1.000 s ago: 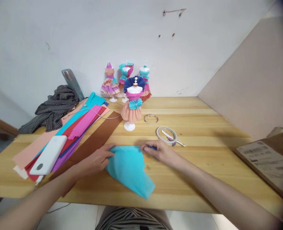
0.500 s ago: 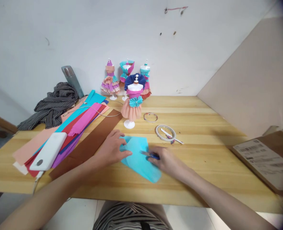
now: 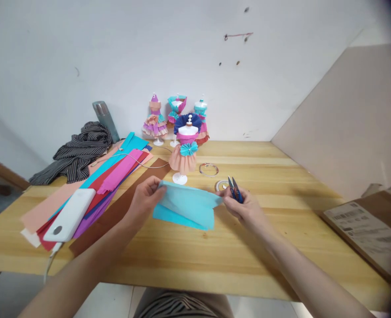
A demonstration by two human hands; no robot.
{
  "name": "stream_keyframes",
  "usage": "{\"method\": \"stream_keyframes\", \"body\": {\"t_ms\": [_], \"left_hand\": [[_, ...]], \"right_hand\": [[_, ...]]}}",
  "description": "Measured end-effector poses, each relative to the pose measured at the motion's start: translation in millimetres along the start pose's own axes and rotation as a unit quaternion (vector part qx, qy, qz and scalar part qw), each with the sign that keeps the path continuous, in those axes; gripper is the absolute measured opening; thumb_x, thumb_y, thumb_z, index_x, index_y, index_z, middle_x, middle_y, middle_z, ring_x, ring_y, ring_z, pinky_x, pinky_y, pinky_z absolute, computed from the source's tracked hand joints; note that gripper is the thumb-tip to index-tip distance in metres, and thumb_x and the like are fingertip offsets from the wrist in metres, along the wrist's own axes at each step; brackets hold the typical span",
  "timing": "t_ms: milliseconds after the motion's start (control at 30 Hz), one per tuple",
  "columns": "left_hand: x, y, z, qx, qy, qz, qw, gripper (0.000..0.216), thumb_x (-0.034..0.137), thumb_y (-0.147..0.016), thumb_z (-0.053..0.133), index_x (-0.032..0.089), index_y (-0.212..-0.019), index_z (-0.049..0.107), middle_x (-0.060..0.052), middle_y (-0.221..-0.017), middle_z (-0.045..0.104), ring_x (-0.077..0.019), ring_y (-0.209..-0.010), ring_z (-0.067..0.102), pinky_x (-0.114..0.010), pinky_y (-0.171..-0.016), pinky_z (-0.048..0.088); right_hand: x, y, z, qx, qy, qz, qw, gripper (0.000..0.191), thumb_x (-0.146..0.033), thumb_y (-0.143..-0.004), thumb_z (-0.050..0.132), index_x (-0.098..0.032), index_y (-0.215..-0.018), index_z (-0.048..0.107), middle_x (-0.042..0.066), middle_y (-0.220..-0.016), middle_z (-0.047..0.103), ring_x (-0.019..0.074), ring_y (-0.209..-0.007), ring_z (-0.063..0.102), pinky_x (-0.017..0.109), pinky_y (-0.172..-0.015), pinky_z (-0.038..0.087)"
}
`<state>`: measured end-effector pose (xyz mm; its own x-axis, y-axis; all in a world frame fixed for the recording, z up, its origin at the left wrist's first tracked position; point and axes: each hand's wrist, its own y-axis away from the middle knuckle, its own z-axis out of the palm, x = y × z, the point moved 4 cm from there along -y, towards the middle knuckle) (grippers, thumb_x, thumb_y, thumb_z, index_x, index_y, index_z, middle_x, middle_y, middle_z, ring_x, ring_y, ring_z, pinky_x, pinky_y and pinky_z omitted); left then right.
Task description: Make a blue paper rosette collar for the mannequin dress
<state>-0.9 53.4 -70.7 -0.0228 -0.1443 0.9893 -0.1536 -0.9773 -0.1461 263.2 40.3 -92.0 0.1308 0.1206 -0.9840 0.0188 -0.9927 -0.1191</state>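
Observation:
A turquoise sheet of crepe paper (image 3: 188,201) is stretched between my two hands, its upper layer lifted over a lower one above the table. My left hand (image 3: 147,194) pinches its upper left corner. With thumb and finger, my right hand (image 3: 243,204) grips the right end. That same hand also holds small blue-handled scissors (image 3: 235,191), blades apart and pointing up. Just behind the paper stands a mini dress form (image 3: 184,159) in a peach crepe skirt with a turquoise rosette. A tape roll (image 3: 221,185) is partly covered by my right hand.
Coloured crepe strips (image 3: 119,172), a brown strip (image 3: 115,216) and a white power bank (image 3: 70,215) with a cable lie left. Dressed forms (image 3: 154,121), a flask (image 3: 105,119) and striped cloth (image 3: 85,150) are at the back. A thin ring (image 3: 209,169) and cardboard box (image 3: 364,229) are right.
My hands have lifted the turquoise paper and turned it. My right hand has moved up and right, swinging the scissors from pointing left to pointing up. The view has tilted up slightly.

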Motion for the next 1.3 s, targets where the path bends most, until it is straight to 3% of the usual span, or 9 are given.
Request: {"method": "stream_keyframes", "body": {"t_ms": [133, 300, 433, 500, 600, 667, 900, 1067, 1300], "left_hand": [[4.8, -3.2, 1.7, 0.021, 0.076, -0.032, 0.996, 0.022, 0.033, -0.075, 0.070, 0.016, -0.077, 0.056, 0.003, -0.065, 0.058, -0.0094, -0.059, 0.052, -0.021, -0.058, 0.041], [32.0, -18.7, 3.2, -0.034, 0.080, -0.046, 0.995, 0.042, 0.034, -0.066, 0.078, 0.015, -0.100, 0.062, -0.003, -0.080, 0.069, -0.0180, -0.073, 0.064, -0.030, -0.069, 0.050], [51.9, -35.9, -8.1, 0.026, -0.005, 0.025, 0.999, 0.027, 0.037, -0.065, 0.077, 0.014, -0.074, 0.066, 0.000, -0.066, 0.064, -0.0139, -0.061, 0.057, -0.024, -0.056, 0.044], [61.2, -42.9, -9.4, 0.026, -0.061, 0.081, 0.994, 0.022, 0.036, -0.069, 0.074, 0.015, -0.067, 0.067, 0.000, -0.064, 0.063, -0.0134, -0.060, 0.055, -0.024, -0.055, 0.042], [74.9, -50.3, -6.8, 0.026, -0.137, 0.159, 0.977, 0.014, 0.030, -0.072, 0.071, 0.017, -0.068, 0.069, -0.001, -0.069, 0.067, -0.0159, -0.068, 0.059, -0.026, -0.061, 0.045], [80.6, -54.2, -4.0, 0.032, -0.141, 0.173, 0.974, 0.012, 0.029, -0.072, 0.070, 0.017, -0.072, 0.071, -0.002, -0.073, 0.069, -0.0168, -0.070, 0.060, -0.026, -0.063, 0.046], [72.6, -64.0, 3.8, 0.001, -0.009, 0.089, 0.996, 0.025, 0.041, -0.073, 0.070, 0.016, -0.072, 0.066, 0.001, -0.062, 0.059, -0.0121, -0.055, 0.054, -0.023, -0.050, 0.044], [71.2, -66.5, 0.6, 0.004, -0.036, 0.127, 0.991, 0.021, 0.037, -0.072, 0.071, 0.015, -0.069, 0.071, -0.001, -0.067, 0.065, -0.0145, -0.064, 0.058, -0.024, -0.057, 0.046], [74.0, -66.6, -6.7, 0.004, -0.052, 0.176, 0.983, 0.014, 0.030, -0.075, 0.071, 0.020, -0.084, 0.076, -0.004, -0.082, 0.074, -0.0178, -0.073, 0.066, -0.027, -0.063, 0.050]], "right_hand": [[-17.1, -13.0, 4.3, 0.036, 0.013, -0.020, 0.999, 0.035, -0.040, -0.062, 0.076, -0.022, -0.061, 0.047, -0.002, -0.060, 0.050, 0.0125, -0.054, 0.045, 0.027, -0.052, 0.035], [-51.7, -34.3, 8.2, 0.010, 0.037, -0.059, 0.998, 0.031, -0.042, -0.061, 0.076, -0.021, -0.080, 0.061, 0.003, -0.074, 0.063, 0.0163, -0.064, 0.054, 0.029, -0.057, 0.042], [-73.9, -46.5, 9.1, 0.000, 0.033, -0.094, 0.995, 0.026, -0.039, -0.063, 0.074, -0.021, -0.077, 0.062, 0.004, -0.076, 0.066, 0.0175, -0.068, 0.056, 0.030, -0.060, 0.044], [-81.6, -50.9, 8.7, 0.010, 0.024, -0.111, 0.993, 0.022, -0.037, -0.064, 0.072, -0.021, -0.073, 0.061, 0.002, -0.071, 0.063, 0.0158, -0.064, 0.054, 0.029, -0.059, 0.043], [-91.1, -55.4, 8.2, 0.024, 0.036, -0.149, 0.988, 0.018, -0.035, -0.067, 0.069, -0.021, -0.070, 0.058, 0.001, -0.067, 0.059, 0.0141, -0.062, 0.051, 0.028, -0.057, 0.042], [-95.6, -57.3, 7.0, 0.038, 0.054, -0.174, 0.983, 0.017, -0.034, -0.071, 0.066, -0.021, -0.070, 0.056, 0.001, -0.067, 0.057, 0.0134, -0.061, 0.049, 0.027, -0.056, 0.041], [-89.8, -64.5, -5.6, 0.048, 0.058, -0.180, 0.981, 0.020, -0.036, -0.071, 0.069, -0.021, -0.069, 0.056, 0.000, -0.063, 0.054, 0.0130, -0.058, 0.047, 0.026, -0.053, 0.039], [-77.3, -70.1, -15.0, 0.022, -0.007, -0.139, 0.990, 0.024, -0.037, -0.064, 0.076, -0.020, -0.072, 0.061, 0.000, -0.062, 0.054, 0.0123, -0.055, 0.046, 0.026, -0.050, 0.038], [-74.0, -70.5, -13.4, 0.034, -0.012, -0.150, 0.988, 0.020, -0.036, -0.070, 0.072, -0.021, -0.072, 0.060, -0.002, -0.063, 0.051, 0.0094, -0.051, 0.040, 0.023, -0.043, 0.031]]}}
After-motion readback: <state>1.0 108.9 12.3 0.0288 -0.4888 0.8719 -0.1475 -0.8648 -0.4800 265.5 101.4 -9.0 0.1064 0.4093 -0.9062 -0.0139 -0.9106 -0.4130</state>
